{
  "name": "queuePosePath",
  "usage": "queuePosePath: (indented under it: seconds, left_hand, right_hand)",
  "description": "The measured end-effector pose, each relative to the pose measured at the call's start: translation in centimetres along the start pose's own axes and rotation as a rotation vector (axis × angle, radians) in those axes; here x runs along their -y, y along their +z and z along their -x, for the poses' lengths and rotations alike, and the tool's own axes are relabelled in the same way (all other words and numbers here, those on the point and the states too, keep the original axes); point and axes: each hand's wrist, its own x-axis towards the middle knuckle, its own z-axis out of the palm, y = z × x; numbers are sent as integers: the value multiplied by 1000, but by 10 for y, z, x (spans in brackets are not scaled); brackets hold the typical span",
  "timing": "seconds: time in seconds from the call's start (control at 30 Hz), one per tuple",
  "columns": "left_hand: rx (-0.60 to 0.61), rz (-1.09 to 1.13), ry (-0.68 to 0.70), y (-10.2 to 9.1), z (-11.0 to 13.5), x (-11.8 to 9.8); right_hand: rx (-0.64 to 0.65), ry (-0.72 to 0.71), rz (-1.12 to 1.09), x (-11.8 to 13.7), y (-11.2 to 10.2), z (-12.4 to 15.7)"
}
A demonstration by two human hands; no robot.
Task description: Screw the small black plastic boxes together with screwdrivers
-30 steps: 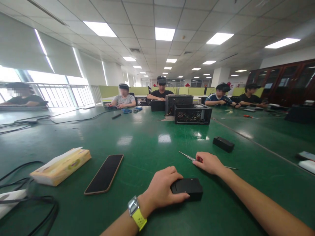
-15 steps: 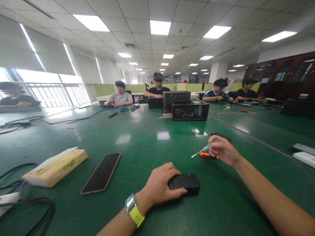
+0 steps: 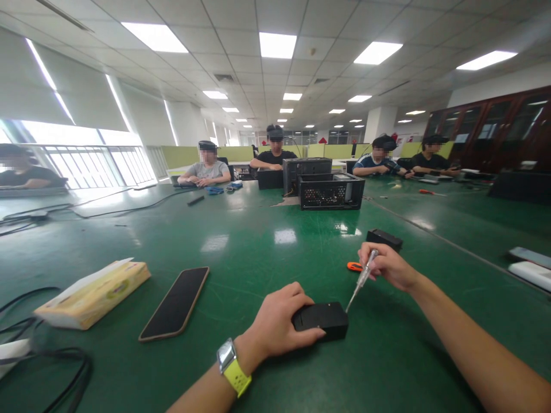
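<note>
A small black box point(image 3: 329, 320) lies on the green table, and my left hand point(image 3: 282, 321) is closed round its left end. My right hand point(image 3: 385, 265) grips a screwdriver point(image 3: 364, 277) with a clear handle, tilted so that its tip points down and left. That tip is at the right end of the box; whether it touches cannot be made out. Partly hidden behind my right hand is an orange-handled tool point(image 3: 354, 267). A second black box point(image 3: 384, 238) lies just beyond that hand.
Left of my left hand are a phone point(image 3: 176, 304), a tissue pack point(image 3: 94, 292) and black cables point(image 3: 71, 367). Black computer cases point(image 3: 330, 192) stand farther back. Several people sit across the table. A white object point(image 3: 531, 275) lies at the right edge.
My right hand has turned the screwdriver from nearly level to steep, bringing its tip down to the box's right end. My left hand keeps its hold on the box.
</note>
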Motion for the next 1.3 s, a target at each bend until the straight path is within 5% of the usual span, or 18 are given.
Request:
queuePosePath:
  seconds: [1.3]
  left_hand:
    - [2,1,9,0,0,0]
  right_hand:
    - [16,20,93,-2,-4,-1]
